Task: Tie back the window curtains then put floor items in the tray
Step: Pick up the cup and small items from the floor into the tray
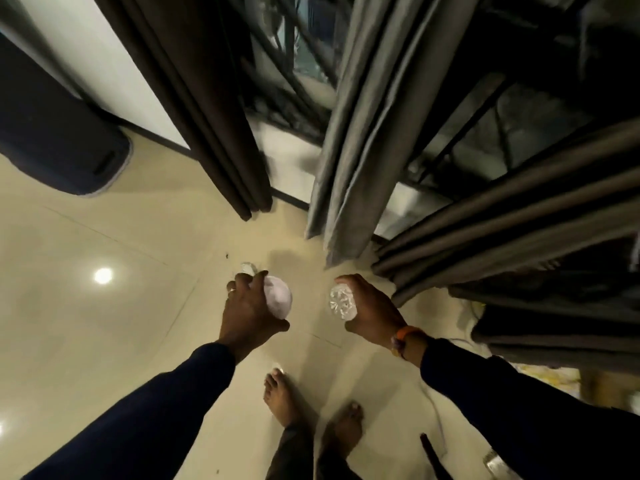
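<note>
Both hands reach out over the cream tiled floor (104, 341), each carrying something. Left hand (251, 311), a ring on one finger, has its fingers curled round a pale, rounded object (278, 296) that may be crumpled paper or cloth; blur keeps it from being named more closely. Another small clear item (248, 268) shows just past its fingertips, and whether it is held cannot be told. Right hand (370, 311), with an orange band at the wrist, grips a clear plastic bottle (342, 302), seen end-on with its ridged base facing up.

Just beyond the bottle hangs the grey curtain (360, 150), its hem close above the floor. Left of the grey curtain hangs a dark brown curtain (207, 109); right of it, more dark folds (519, 216) bunch together. Near the person's side of the bottle, two bare feet (280, 396) stand on the tiles.
</note>
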